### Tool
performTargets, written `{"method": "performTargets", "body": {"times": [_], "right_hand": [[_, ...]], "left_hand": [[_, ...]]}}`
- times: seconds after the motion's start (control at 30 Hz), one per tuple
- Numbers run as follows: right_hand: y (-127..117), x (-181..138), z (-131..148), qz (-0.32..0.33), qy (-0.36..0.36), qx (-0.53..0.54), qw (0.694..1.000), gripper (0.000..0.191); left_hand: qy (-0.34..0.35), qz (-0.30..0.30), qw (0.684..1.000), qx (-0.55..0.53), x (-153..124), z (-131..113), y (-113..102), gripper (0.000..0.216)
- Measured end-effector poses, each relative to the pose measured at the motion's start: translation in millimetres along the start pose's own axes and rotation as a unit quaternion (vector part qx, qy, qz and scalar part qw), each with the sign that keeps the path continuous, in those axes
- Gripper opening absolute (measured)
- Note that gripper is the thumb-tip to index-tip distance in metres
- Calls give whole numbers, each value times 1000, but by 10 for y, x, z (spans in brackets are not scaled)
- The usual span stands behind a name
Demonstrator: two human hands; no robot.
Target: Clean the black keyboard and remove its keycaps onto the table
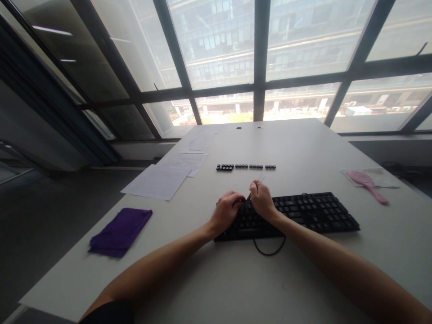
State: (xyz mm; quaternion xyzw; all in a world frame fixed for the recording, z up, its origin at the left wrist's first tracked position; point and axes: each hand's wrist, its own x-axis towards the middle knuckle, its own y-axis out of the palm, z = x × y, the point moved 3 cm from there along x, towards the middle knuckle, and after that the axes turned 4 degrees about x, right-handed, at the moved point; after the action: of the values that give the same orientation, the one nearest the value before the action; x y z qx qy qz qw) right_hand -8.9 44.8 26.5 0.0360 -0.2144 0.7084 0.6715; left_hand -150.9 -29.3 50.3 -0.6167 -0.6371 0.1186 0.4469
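A black keyboard lies across the table, partly covered by both hands. At its left part, my left hand is closed with fingertips drawn together round something small and dark, which I cannot make out. Right beside it, my right hand is closed on a keycap puller whose thin wires stick up above the fist. The puller's lower end points down toward the left fingertips over the upper left keys. Behind the hands, black keycaps stand in a row of several small groups.
White table runs toward tall windows. Paper sheets lie along its left side, with a folded purple cloth nearer. A pink hairbrush rests on a clear bag at right. The keyboard cable loops out in front.
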Motion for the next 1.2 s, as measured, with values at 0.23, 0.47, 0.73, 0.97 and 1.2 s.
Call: {"method": "performTargets", "body": {"times": [0.23,0.47,0.73,0.97,1.2], "right_hand": [[2,39,-43,-10,29,33,999,25],[22,15,-21,9,23,31,999,24],[19,15,10,16,18,29,999,24],[29,17,-1,11,19,29,999,25],[31,3,10,19,23,21,999,26]], "left_hand": [[-56,-25,997,-41,305,354,-166,21],[-87,13,994,58,556,1071,-162,12],[6,-21,990,138,728,1140,-61,10],[24,-44,978,201,1163,1203,112,11],[4,-63,975,212,1273,1307,144,12]]}}
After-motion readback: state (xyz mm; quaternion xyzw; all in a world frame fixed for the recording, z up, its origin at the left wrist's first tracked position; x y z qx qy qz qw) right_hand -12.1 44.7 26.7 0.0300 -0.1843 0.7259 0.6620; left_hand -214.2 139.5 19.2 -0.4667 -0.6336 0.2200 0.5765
